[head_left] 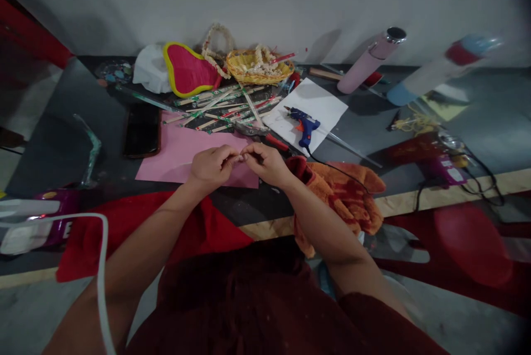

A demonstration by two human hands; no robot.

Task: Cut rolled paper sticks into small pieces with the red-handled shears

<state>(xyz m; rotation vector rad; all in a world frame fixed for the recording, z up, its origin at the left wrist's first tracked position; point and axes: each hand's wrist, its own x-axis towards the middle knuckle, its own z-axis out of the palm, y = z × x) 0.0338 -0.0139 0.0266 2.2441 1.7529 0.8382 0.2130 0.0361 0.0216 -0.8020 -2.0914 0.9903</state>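
My left hand (212,167) and my right hand (265,162) meet fingertip to fingertip over the pink sheet (178,147). Both are closed in a pinch, and something small and pale shows between them, too small to name. Just behind lie red-handled pliers (276,142) and a pile of wrapped sticks (215,106). A blue glue gun (306,125) rests on a white sheet (327,103) to the right of my right hand.
Left of the pink sheet is a black phone (143,131). Behind stand a wicker basket (244,70) and a pink bottle (365,67). An orange cloth (348,192) and a red cloth (157,222) lie along the front edge, and a white cable (102,266) crosses the lower left.
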